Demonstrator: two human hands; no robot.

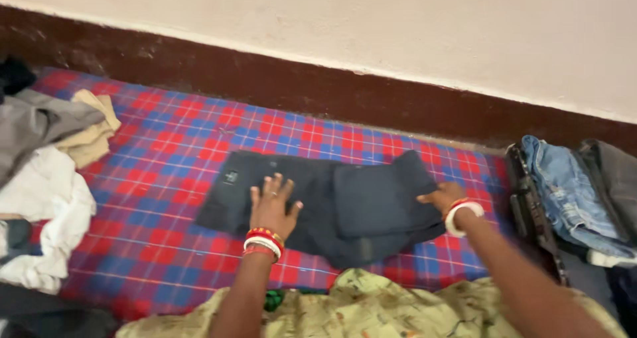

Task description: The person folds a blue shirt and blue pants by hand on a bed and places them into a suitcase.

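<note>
Left hand [272, 205] is lying flat, fingers spread wide, palm pressing down on the dark navy trousers [318, 202]; gripping nothing. Red and white bangles [264, 242] are sitting on that wrist. Right hand [443, 196] is resting on the right edge of the same trousers, fingers pointing left and held fairly flat, touching the cloth; can't tell whether it's pinching the fabric. White bangle [462, 215] is on that wrist.

Trousers are lying folded, spread across the middle of the red-and-blue checked sheet [166, 145], with one folded flap overlapping on the right half. Small pale label is showing near the upper left of the garment.

Pile of loose clothes [46, 172], grey, beige and white, is sitting at the left edge of the sheet, well apart from the trousers. Light blue jeans [564, 192] are lying at the right with other dark garments, just beside the sheet's edge. Dark brown skirting band [298, 85] is running along the wall behind. Pale green patterned fabric [371, 308] is filling the bottom edge, between the two forearms.
</note>
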